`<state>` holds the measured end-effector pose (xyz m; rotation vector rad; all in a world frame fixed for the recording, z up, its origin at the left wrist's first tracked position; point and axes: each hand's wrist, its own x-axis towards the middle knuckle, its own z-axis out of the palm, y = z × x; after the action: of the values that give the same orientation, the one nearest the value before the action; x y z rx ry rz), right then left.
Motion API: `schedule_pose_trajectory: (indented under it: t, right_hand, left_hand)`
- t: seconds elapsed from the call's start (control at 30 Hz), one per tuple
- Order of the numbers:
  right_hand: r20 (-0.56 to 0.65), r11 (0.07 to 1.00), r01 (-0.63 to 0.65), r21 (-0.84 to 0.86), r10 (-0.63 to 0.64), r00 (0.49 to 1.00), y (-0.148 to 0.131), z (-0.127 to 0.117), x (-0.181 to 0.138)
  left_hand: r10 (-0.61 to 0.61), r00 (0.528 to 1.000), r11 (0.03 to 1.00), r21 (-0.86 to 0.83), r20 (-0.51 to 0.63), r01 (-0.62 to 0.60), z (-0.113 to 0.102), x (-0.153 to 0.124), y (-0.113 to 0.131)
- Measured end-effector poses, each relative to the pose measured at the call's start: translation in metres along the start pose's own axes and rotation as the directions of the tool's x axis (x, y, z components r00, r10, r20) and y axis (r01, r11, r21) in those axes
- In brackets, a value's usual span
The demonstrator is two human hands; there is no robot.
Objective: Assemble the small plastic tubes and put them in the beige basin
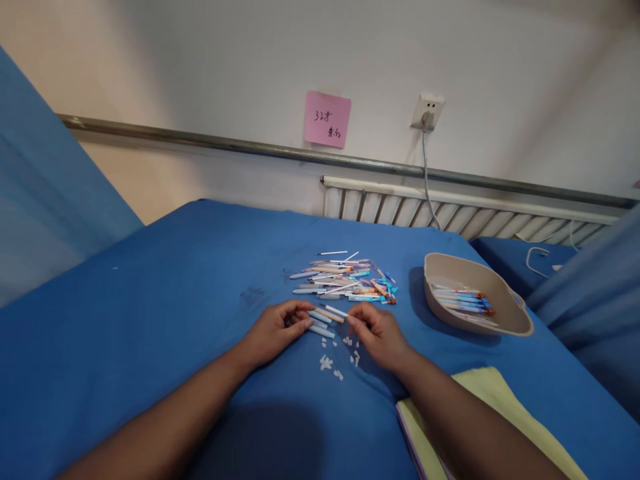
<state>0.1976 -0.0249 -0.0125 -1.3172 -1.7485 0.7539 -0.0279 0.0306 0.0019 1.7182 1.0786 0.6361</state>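
Observation:
Both my hands rest on a blue cloth-covered table (165, 293). My left hand (277, 331) is curled, its fingertips pinched on a thin pale pen part beside a few light-blue tubes (320, 323). My right hand (378, 333) is also closed, pinching the end of a slim white refill (336, 311) that points up and left. Just beyond my fingers lies a pile of pen parts (345, 279) in blue, orange and white. Several small white caps (338, 352) are scattered between and below my hands.
A beige oval tray (505, 319) at the right holds several assembled blue pens (463, 300). A yellow cloth (483, 390) lies by my right forearm. Behind are a wall with a pink note (327, 119), a socket with a cord (427, 112) and a radiator (450, 210).

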Motion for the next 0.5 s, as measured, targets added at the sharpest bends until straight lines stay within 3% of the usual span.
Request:
schedule_pose_trajectory:
  t: [0.23, 0.37, 0.5]
  right_hand:
    - [-0.092, 0.94, -0.108, 0.324, 0.145, 0.985, 0.012, -0.002, 0.002]
    - [-0.092, 0.929, -0.109, 0.353, 0.15, 0.984, 0.014, -0.003, 0.004]
    - [-0.081, 0.926, -0.122, 0.357, 0.161, 0.984, 0.014, -0.003, 0.004]
  left_hand:
    - [0.022, 0.988, 0.989, 0.151, -0.153, 0.002, -0.019, 0.004, 0.002]
    - [0.091, 0.995, 0.966, 0.246, -0.03, -0.081, -0.016, 0.002, 0.002]
    - [0.202, 0.969, 0.899, 0.367, 0.139, -0.24, -0.01, -0.001, 0.004]
